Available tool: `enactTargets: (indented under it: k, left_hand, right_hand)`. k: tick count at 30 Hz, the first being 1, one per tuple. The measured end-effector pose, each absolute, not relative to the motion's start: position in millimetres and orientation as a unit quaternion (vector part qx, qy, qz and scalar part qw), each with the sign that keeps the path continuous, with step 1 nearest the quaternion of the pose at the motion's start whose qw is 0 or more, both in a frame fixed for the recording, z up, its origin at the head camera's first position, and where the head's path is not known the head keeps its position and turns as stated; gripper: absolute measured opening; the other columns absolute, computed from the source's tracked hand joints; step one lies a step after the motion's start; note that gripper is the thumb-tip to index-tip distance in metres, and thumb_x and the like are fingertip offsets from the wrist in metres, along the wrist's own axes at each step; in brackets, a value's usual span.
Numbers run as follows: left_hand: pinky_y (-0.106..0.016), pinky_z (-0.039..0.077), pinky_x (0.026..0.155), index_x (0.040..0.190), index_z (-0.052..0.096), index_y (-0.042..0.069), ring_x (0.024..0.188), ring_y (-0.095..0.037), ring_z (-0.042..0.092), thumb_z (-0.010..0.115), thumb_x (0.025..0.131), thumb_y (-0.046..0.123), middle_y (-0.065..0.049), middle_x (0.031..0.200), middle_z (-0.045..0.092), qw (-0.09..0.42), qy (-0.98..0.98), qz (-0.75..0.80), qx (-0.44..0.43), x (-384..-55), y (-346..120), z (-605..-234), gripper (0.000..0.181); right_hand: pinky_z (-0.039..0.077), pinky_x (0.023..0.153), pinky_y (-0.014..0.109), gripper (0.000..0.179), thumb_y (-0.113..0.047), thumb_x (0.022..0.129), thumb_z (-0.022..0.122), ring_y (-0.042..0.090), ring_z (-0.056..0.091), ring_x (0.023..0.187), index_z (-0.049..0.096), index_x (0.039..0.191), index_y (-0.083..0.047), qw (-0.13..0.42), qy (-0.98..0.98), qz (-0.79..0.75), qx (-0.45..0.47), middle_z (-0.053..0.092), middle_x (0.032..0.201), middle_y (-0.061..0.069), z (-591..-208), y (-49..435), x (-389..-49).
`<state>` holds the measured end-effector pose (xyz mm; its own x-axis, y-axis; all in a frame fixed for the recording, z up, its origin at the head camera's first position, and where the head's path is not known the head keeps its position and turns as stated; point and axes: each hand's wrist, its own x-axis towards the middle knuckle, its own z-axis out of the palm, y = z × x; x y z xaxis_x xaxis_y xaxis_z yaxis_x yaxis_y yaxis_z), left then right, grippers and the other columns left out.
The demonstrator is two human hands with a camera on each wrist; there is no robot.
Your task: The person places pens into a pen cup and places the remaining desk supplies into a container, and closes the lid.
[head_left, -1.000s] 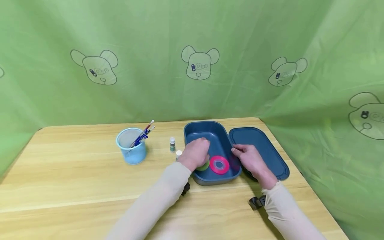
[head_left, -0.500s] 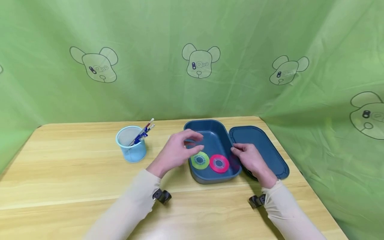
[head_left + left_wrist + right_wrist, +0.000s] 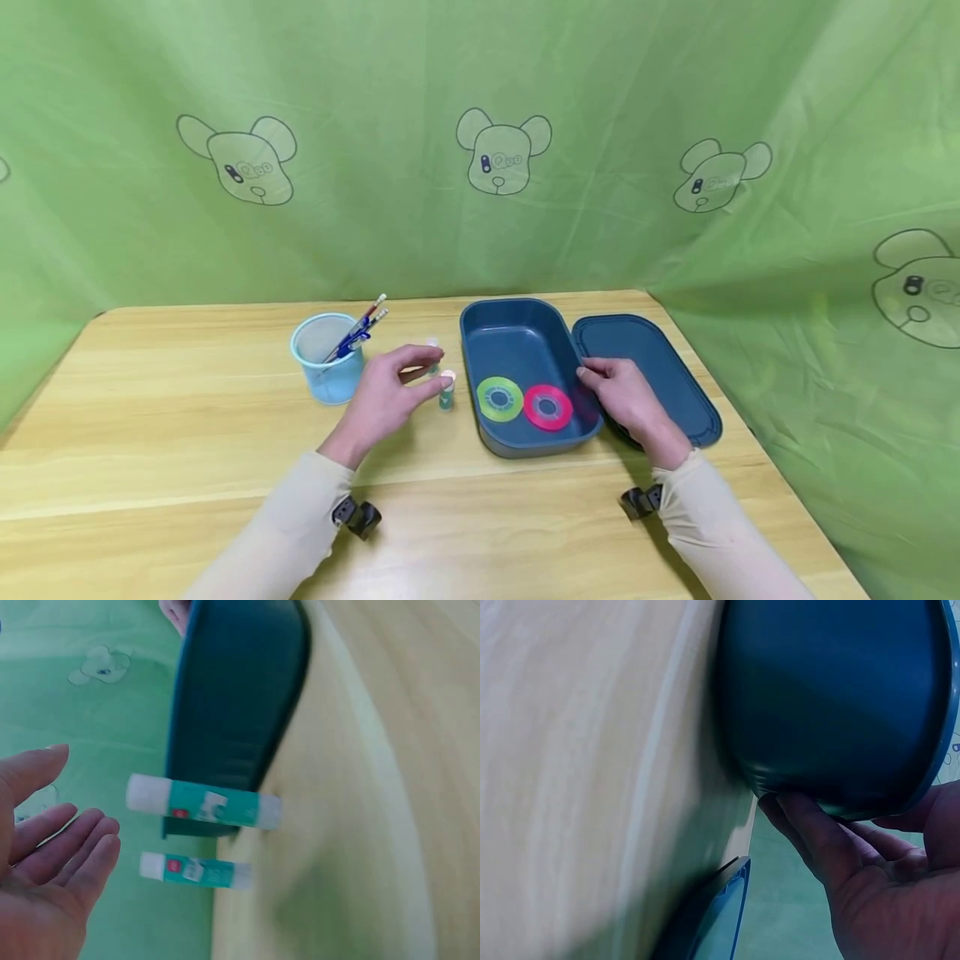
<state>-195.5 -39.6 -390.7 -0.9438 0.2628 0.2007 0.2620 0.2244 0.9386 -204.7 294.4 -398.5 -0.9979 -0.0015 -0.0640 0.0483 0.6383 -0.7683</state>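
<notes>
Two glue sticks with white caps and teal labels stand upright on the table; the nearer glue stick (image 3: pixel 214 804) is beside the farther one (image 3: pixel 196 871). My left hand (image 3: pixel 390 392) is at their caps, thumb and fingers spread apart, holding nothing; in the left wrist view a gap shows between hand and caps. My right hand (image 3: pixel 621 396) holds the right wall of a dark blue box (image 3: pixel 517 452), thumb at the rim and fingers (image 3: pixel 817 832) against the outside. Inside the box lie a green ring-shaped roll (image 3: pixel 513 415) and a pink one (image 3: pixel 535 421), side by side.
A dark blue lid (image 3: pixel 660 367) lies on the table right of the box, partly behind my right hand. Left of the glue sticks stands a light blue mesh pen cup (image 3: pixel 335 379) with several pencils and pens. A green curtain (image 3: pixel 390 225) borders the table's back and right.
My left hand has come out of the box, uncovering the green roll, and moved left to the glue sticks with fingers parted. My right hand stays on the box wall.
</notes>
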Motion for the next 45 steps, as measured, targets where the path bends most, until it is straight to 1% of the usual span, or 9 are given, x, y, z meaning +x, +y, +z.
enactTargets:
  k: [5, 9, 13, 17, 26, 32, 35, 41, 45]
  left_hand:
    - [-0.035, 0.051, 0.097, 0.128, 0.060, -0.002, 0.116, -0.033, 0.059, 0.078, 0.085, 0.012, -0.015, 0.125, 0.063, 0.046, 0.789, 0.596, 0.145, -199, -42, -400, 0.049]
    - [-0.034, 0.052, 0.094, 0.126, 0.061, -0.003, 0.115, -0.035, 0.060, 0.078, 0.085, 0.011, -0.016, 0.126, 0.063, 0.063, 0.793, 0.590, 0.137, -202, -42, -410, 0.047]
    - [-0.030, 0.055, 0.089, 0.126, 0.062, -0.004, 0.113, -0.036, 0.061, 0.078, 0.083, 0.005, -0.018, 0.125, 0.063, 0.076, 0.785, 0.602, 0.126, -204, -40, -419, 0.047]
    - [-0.029, 0.056, 0.087, 0.125, 0.062, -0.003, 0.110, -0.034, 0.063, 0.078, 0.082, 0.003, -0.018, 0.122, 0.064, 0.074, 0.794, 0.590, 0.129, -205, -38, -424, 0.046]
    - [-0.034, 0.055, 0.090, 0.126, 0.061, -0.002, 0.108, -0.030, 0.063, 0.077, 0.084, 0.006, -0.015, 0.118, 0.066, 0.085, 0.812, 0.564, 0.128, -206, -33, -432, 0.045]
    - [-0.033, 0.055, 0.089, 0.116, 0.065, 0.001, 0.104, -0.028, 0.064, 0.077, 0.084, 0.006, -0.012, 0.114, 0.066, 0.065, 0.819, 0.556, 0.127, -208, -31, -433, 0.034]
    - [-0.033, 0.056, 0.089, 0.114, 0.065, 0.000, 0.102, -0.027, 0.065, 0.076, 0.084, 0.005, -0.011, 0.111, 0.067, 0.055, 0.819, 0.556, 0.134, -210, -31, -434, 0.032]
    - [-0.031, 0.057, 0.083, 0.107, 0.068, 0.001, 0.091, -0.021, 0.067, 0.076, 0.084, 0.003, -0.007, 0.099, 0.069, 0.045, 0.827, 0.541, 0.148, -212, -30, -436, 0.024]
    - [-0.032, 0.056, 0.082, 0.104, 0.069, 0.003, 0.089, -0.018, 0.065, 0.076, 0.084, 0.003, -0.003, 0.094, 0.068, 0.043, 0.832, 0.532, 0.151, -212, -29, -437, 0.021]
  right_hand:
    - [0.036, 0.110, 0.049, 0.044, -0.014, 0.102, 0.052, 0.039, 0.040, 0.133, 0.049, 0.136, 0.012, 0.031, 0.903, -0.428, 0.013, 0.047, 0.139, 0.030, -397, 293, -205]
    - [0.035, 0.110, 0.050, 0.044, -0.015, 0.102, 0.052, 0.039, 0.040, 0.133, 0.049, 0.137, 0.012, 0.034, 0.905, -0.424, 0.013, 0.047, 0.139, 0.030, -397, 292, -205]
    - [0.035, 0.110, 0.050, 0.045, -0.016, 0.102, 0.052, 0.039, 0.039, 0.134, 0.048, 0.137, 0.011, 0.034, 0.906, -0.422, 0.014, 0.047, 0.140, 0.029, -397, 292, -205]
    - [0.035, 0.111, 0.050, 0.045, -0.016, 0.102, 0.052, 0.039, 0.039, 0.134, 0.047, 0.138, 0.011, 0.034, 0.905, -0.424, 0.015, 0.046, 0.141, 0.029, -397, 292, -205]
    - [0.035, 0.110, 0.049, 0.046, -0.016, 0.102, 0.052, 0.038, 0.040, 0.133, 0.046, 0.139, 0.011, 0.035, 0.903, -0.428, 0.018, 0.045, 0.141, 0.029, -399, 293, -204]
    - [0.036, 0.110, 0.049, 0.045, -0.015, 0.102, 0.052, 0.039, 0.041, 0.132, 0.047, 0.138, 0.011, 0.034, 0.903, -0.428, 0.020, 0.046, 0.140, 0.030, -398, 294, -204]
    - [0.036, 0.110, 0.050, 0.045, -0.015, 0.102, 0.052, 0.039, 0.041, 0.132, 0.047, 0.138, 0.012, 0.034, 0.902, -0.429, 0.019, 0.046, 0.140, 0.030, -397, 295, -204]
    - [0.036, 0.109, 0.049, 0.046, -0.015, 0.102, 0.052, 0.038, 0.042, 0.132, 0.046, 0.139, 0.012, 0.038, 0.901, -0.433, 0.018, 0.047, 0.140, 0.030, -400, 294, -205]
    - [0.035, 0.110, 0.049, 0.045, -0.015, 0.102, 0.052, 0.039, 0.041, 0.132, 0.046, 0.138, 0.012, 0.033, 0.902, -0.429, 0.018, 0.046, 0.140, 0.030, -400, 294, -204]
